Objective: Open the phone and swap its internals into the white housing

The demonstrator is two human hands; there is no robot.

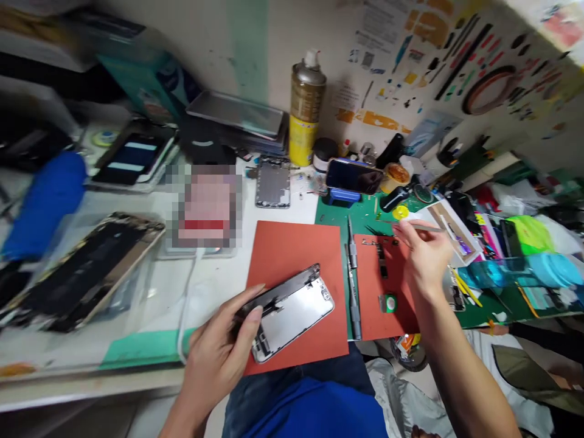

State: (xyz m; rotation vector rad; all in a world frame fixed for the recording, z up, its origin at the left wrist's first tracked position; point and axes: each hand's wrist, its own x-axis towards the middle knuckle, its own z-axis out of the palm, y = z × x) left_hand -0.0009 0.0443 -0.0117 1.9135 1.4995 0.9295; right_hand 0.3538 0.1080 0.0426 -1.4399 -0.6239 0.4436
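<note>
My left hand (223,340) is closed on an opened phone (296,316), thumb across its lower end. A dark panel lies along one long side of the phone, and beside it shows a bright silvery plate with a white edge. Under the phone is an orange-red mat (296,243). My right hand (426,249) pinches slim metal tweezers (424,227) above a second orange-red mat (368,322). On that mat, left of my right hand, are small phone parts (382,258) and a green-and-silver round item (389,303).
Two screwdrivers (353,292) lie between the mats. A phone on a blue stand (344,196), a yellow spray can (302,134) and a bare phone housing (272,185) are behind. Another opened phone (91,267) lies at left. A white cable (188,298) crosses the table.
</note>
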